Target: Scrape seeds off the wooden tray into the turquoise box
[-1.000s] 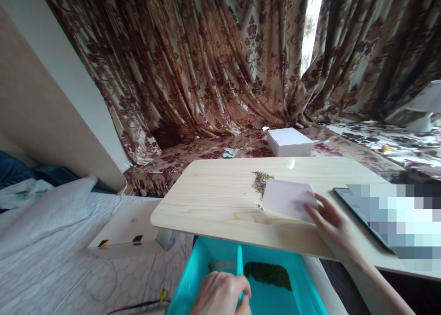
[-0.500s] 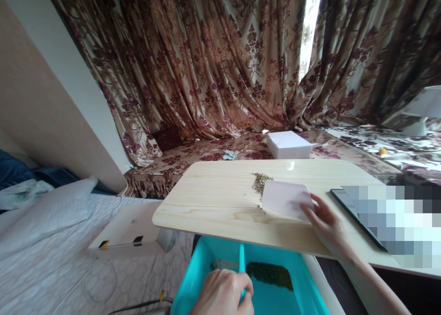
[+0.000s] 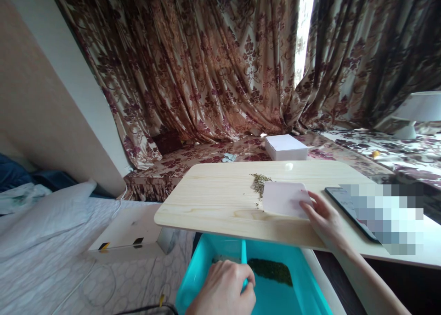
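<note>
My right hand (image 3: 325,218) grips the right end of a white card (image 3: 284,198) between thumb and fingers, low over the wooden tabletop (image 3: 203,191). The card's left edge is beside a small pile of dried green-brown bits (image 3: 260,182), with a few loose crumbs near it. My left hand (image 3: 229,285) is over a turquoise divided bin (image 3: 193,271) below the table edge, at its divider. Its fingers are curled together, and what they pinch, if anything, is hidden. Dark green bits (image 3: 270,271) lie in the bin's right compartment; the left one is partly covered by my hand.
A dark-edged tablet (image 3: 347,211), its screen blurred out, lies at the table's right. Behind the table stands a white box (image 3: 286,146). On the bed to the left are a flat pale box (image 3: 127,232) and a pillow (image 3: 55,214). A lamp (image 3: 418,108) stands far right.
The camera view has shifted slightly. My right hand still holds the card by the pile, nearly unmoved, and my left hand stays closed over the bin.
</note>
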